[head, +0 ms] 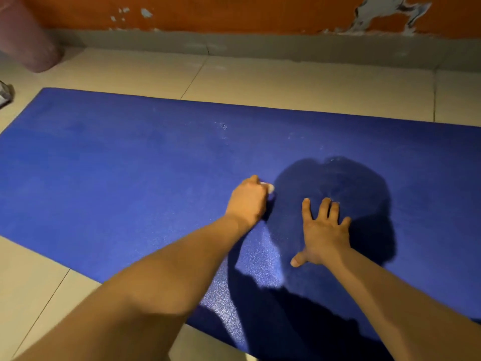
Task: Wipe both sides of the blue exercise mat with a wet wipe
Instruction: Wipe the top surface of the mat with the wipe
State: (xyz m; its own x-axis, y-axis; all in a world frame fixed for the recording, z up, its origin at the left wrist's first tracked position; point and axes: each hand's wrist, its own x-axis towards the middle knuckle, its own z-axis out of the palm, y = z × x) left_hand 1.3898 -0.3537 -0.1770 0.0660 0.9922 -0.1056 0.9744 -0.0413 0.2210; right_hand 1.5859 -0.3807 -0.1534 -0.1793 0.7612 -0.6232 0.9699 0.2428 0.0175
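Showing at far left: a dull maroon roll (28, 40) by the wall, its lower end on the floor; I cannot tell what it is.
Left edge: a small grey thing (5, 93) on the tiles, mostly cut off by the frame.
Floor: pale tiles (286, 84) with thin joints, on both long sides of the mat.
Mat: the blue mat (117, 165) lies flat on the tiles and runs from the left edge to the right edge, with a few pale specks near its middle.
Left hand: I see the left hand (248, 201) knuckles up near the middle of the mat, fingers curled down round the wipe.
Wipe: only a small white bit of the wipe (270, 188) shows past the fingertips; the rest is hidden under the hand.
Right hand: the right hand (324, 230) lies just to the right, palm down on the mat, fingers straight and spread, grasping nothing.
Shadow: a dark rounded shadow (338, 178) covers the mat around and beyond the right hand.
Wall: an orange wall (234, 11) with a grey band at its foot; paint has peeled at upper right.
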